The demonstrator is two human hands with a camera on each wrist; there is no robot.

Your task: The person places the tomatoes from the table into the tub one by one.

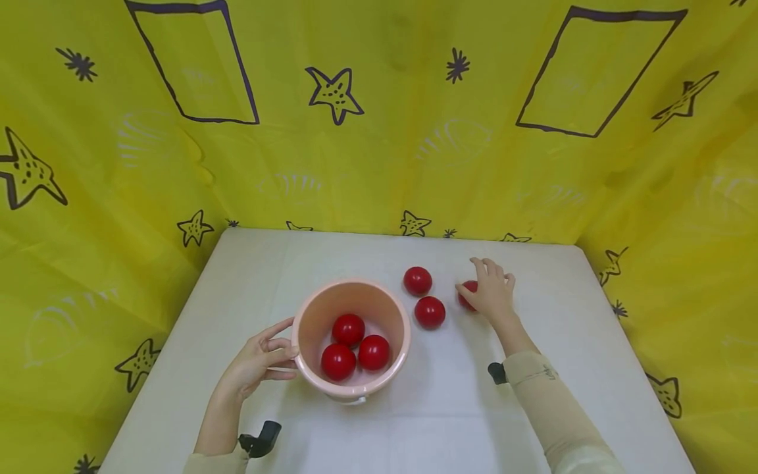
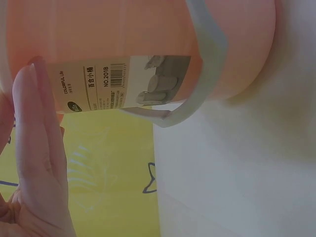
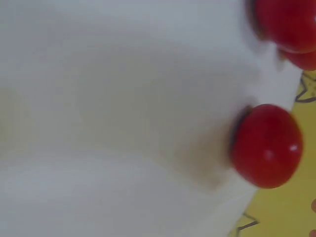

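A pink bucket [image 1: 308,309] stands on the white table with 3 red balls inside, among them a front ball [image 1: 338,362]. At the bucket's left side my left hand [image 1: 251,365] holds the rim, thumb at the edge. In the left wrist view its fingers [image 2: 37,118] lie along the outer wall near a printed label [image 2: 116,84]. My right hand [image 1: 494,293] hovers around another red ball [image 1: 468,296], thumb and fingers spread. Fingertips show apart from that ball [image 3: 266,146] at the right wrist view's edge.
Two more red balls, a far one [image 1: 417,281] and a nearer one [image 1: 429,313], lie between the bucket and my right hand. Yellow patterned curtain [image 1: 385,164] borders the white table [image 1: 414,434] at the back and sides. A pale handle [image 2: 197,89] hangs on the bucket.
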